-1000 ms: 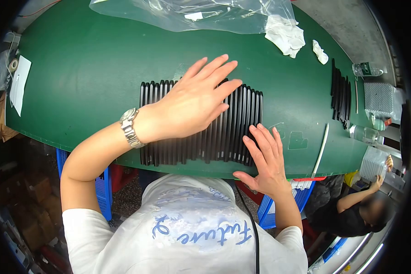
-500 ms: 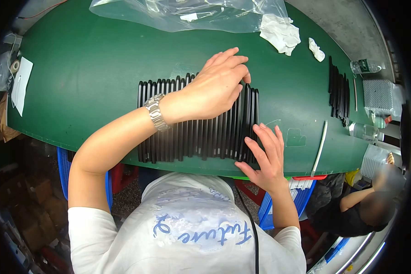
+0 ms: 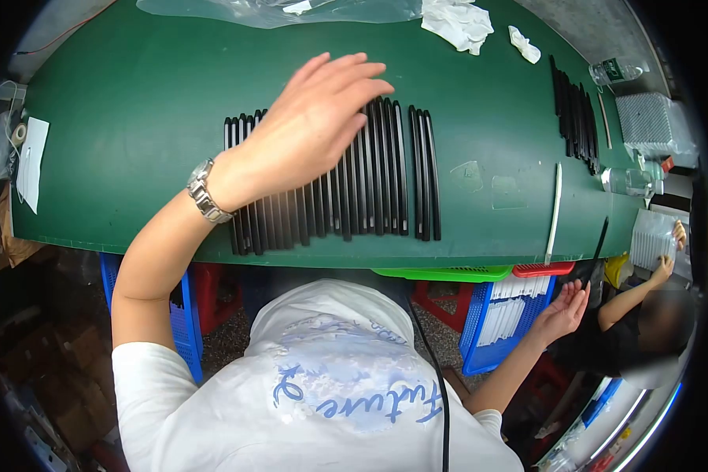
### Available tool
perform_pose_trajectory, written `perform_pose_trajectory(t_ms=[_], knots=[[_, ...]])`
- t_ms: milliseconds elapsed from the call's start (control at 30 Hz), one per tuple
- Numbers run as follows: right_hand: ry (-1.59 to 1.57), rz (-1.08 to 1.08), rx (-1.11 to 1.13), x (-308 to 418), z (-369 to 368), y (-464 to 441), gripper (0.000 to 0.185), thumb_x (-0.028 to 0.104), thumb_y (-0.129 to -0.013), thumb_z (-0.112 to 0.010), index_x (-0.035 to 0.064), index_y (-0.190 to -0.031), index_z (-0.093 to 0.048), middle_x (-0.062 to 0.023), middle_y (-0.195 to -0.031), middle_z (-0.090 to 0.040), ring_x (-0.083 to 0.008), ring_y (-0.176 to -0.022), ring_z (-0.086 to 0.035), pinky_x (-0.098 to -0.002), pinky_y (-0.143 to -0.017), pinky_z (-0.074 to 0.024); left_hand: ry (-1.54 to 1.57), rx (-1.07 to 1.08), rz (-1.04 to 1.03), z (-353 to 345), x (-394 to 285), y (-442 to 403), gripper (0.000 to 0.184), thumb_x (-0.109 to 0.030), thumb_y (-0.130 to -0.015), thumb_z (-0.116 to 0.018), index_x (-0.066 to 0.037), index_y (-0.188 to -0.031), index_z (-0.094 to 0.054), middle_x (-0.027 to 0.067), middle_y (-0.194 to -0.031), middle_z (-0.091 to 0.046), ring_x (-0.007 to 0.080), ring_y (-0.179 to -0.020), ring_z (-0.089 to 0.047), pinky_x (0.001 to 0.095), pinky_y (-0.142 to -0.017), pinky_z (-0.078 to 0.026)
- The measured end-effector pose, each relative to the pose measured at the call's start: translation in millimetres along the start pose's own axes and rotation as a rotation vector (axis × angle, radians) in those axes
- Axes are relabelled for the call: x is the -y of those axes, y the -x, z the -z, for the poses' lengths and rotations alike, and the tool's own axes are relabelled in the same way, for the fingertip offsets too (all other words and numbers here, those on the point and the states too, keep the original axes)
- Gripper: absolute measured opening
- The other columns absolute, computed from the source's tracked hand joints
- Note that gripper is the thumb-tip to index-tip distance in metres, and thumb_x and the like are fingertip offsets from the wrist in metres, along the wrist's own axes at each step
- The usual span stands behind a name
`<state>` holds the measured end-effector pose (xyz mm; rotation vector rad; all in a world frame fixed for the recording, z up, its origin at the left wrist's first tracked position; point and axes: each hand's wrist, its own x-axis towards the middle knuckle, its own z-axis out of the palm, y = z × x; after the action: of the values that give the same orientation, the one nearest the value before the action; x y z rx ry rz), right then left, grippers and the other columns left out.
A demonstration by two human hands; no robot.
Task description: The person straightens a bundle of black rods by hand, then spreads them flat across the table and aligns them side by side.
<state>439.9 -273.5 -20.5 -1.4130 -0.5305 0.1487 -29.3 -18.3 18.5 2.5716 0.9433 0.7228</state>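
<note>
A row of slim black pen-like sticks point(image 3: 346, 197) with tapered far ends lies side by side on the green table point(image 3: 495, 236). My left hand point(image 3: 315, 118), with a metal watch on its wrist, is over the row's far side. Its fingers are stretched out and hold nothing I can see; the palm hides part of the sticks. Three sticks point(image 3: 425, 173) lie slightly apart at the row's right end. Off the table's front edge at the right, my right hand point(image 3: 562, 312) pinches one black stick point(image 3: 599, 244) by its lower end, pointing up and away.
More black sticks point(image 3: 576, 118) lie bunched at the far right. A white strip point(image 3: 554, 212), crumpled tissue point(image 3: 456, 23), clear plastic point(image 3: 275, 9) and a bottle point(image 3: 631, 182) are on the table. Blue crates point(image 3: 472, 338) stand below. Another person's arm point(image 3: 629, 303) is at the right.
My right hand has moved from the row to the right, off the table edge, and now holds a black stick. My left hand has shifted left and away from me. A gap shows near the row's right end.
</note>
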Motion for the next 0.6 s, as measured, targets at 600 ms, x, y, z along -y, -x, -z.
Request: perform_pose_trajectory(t_ms=[600], knots=[[0.399,0.143,-0.108,-54,7,-17,0.04,0.006,-0.101,-0.054,-0.0045,-0.138,-0.047,-0.0146,-0.133,-0.058,-0.0227,-0.115,-0.06,-0.0363,-0.093,-0.0518,-0.047,-0.022,0.28,46,10,87,0.046,-0.007,-0.095,-0.057,-0.006,-0.141,-0.051,0.0129,-0.149,-0.049,0.0342,-0.143,-0.039,0.0475,-0.12,-0.028]])
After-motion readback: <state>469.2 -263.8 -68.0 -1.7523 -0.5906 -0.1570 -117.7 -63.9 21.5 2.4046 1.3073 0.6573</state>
